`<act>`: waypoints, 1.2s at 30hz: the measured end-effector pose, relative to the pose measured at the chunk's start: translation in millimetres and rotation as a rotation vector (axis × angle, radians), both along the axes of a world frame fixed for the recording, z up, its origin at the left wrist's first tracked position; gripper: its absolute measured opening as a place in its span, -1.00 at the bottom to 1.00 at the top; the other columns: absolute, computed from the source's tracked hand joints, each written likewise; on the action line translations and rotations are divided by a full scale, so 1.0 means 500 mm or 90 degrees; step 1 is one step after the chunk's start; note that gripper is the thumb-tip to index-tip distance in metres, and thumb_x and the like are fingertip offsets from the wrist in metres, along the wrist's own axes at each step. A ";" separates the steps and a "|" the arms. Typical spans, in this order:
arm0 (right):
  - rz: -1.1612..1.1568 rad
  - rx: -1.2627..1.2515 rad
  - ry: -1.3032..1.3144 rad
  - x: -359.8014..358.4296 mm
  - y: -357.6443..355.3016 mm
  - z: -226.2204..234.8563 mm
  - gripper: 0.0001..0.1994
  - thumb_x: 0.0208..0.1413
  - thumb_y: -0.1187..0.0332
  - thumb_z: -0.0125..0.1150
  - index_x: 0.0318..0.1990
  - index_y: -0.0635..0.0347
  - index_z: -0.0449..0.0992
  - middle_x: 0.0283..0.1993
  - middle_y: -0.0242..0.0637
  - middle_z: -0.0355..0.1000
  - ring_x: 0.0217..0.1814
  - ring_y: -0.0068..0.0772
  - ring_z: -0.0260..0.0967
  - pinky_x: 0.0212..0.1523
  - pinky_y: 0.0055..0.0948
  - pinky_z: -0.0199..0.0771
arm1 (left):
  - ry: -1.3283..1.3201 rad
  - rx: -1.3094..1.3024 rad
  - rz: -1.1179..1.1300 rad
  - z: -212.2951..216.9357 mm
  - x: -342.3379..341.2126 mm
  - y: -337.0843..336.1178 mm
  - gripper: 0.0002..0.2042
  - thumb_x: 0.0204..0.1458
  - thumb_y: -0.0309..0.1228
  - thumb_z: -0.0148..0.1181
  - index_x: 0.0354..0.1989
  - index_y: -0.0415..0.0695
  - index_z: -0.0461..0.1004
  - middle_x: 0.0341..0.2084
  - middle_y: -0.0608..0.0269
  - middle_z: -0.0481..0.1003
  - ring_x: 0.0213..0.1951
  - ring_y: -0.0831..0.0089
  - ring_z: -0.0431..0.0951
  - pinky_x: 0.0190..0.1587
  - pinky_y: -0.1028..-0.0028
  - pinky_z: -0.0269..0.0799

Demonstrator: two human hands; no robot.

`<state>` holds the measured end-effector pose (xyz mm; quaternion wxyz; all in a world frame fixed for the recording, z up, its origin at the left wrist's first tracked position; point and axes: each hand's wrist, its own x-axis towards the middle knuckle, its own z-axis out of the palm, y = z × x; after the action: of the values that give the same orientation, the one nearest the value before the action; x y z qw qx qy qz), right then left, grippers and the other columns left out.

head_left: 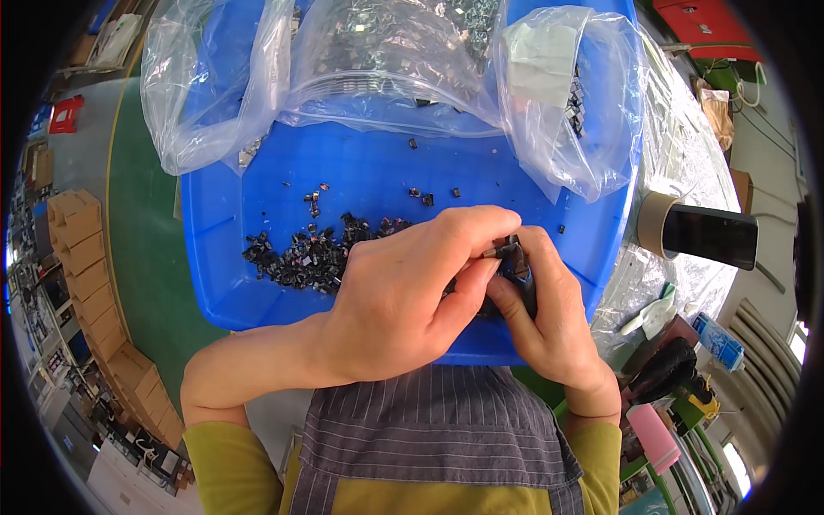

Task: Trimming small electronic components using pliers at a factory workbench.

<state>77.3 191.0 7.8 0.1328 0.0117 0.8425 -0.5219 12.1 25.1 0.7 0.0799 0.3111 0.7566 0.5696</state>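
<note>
Left fingers (pixel 470 287) pinch a small dark piece (pixel 506 251); right fingers (pixel 548 268) grip a black object (pixel 523 287).

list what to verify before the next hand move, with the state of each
1. Right hand secure on the black object: ok, thumb and fingers are around it.
2. Left hand firmly gripping something: cannot tell, its fingertips are at the object but contact is partly hidden.
3. Small dark parts all gathered together: not ok, a few lie scattered.
4. Clear plastic bags apart from both hands: ok.
5. Phone outside the blue tub: ok.
</note>
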 end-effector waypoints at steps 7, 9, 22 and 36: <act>0.004 0.031 0.045 0.005 0.001 -0.008 -0.65 -0.03 0.59 0.16 -0.05 0.31 0.28 -0.28 -0.10 0.32 -0.24 -0.06 0.30 -0.24 -0.28 0.33 | -0.122 0.010 -0.047 0.003 -0.003 -0.002 -0.63 -0.01 -0.67 0.05 0.02 -0.26 0.31 -0.49 0.21 0.51 -0.52 0.59 0.51 -0.49 0.64 0.39; 0.002 0.025 0.057 0.009 -0.002 -0.008 -0.66 -0.05 0.61 0.16 -0.07 0.32 0.28 -0.30 -0.10 0.33 -0.27 -0.06 0.32 -0.25 -0.28 0.34 | -0.223 0.009 -0.089 0.009 -0.009 -0.009 -0.65 0.02 -0.64 0.01 0.04 -0.27 0.29 -0.53 0.20 0.51 -0.55 0.60 0.50 -0.50 0.64 0.38; 0.009 -0.020 0.045 0.018 -0.006 -0.001 -0.74 -0.04 0.62 0.14 -0.17 0.32 0.27 -0.36 -0.05 0.40 -0.33 0.03 0.43 -0.40 -0.26 0.41 | -0.348 0.024 -0.205 0.025 -0.020 -0.017 -0.75 0.08 -0.56 -0.09 -0.05 -0.28 0.27 -0.59 0.25 0.46 -0.62 0.67 0.42 -0.54 0.68 0.29; 0.133 -0.100 -0.186 0.012 0.018 -0.006 -0.84 0.09 0.45 0.08 -0.27 0.35 0.29 -0.41 0.12 0.39 -0.32 0.18 0.36 -0.39 -0.11 0.34 | -0.456 -0.154 -0.220 0.035 -0.030 -0.039 -0.69 0.10 -0.60 -0.08 0.04 -0.24 0.16 -0.56 0.19 0.45 -0.60 0.63 0.37 -0.49 0.63 0.31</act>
<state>83.4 200.2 4.9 0.3075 -0.0106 0.7678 -0.5620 -2.8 5.5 18.0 0.4683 0.2042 0.6790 0.5273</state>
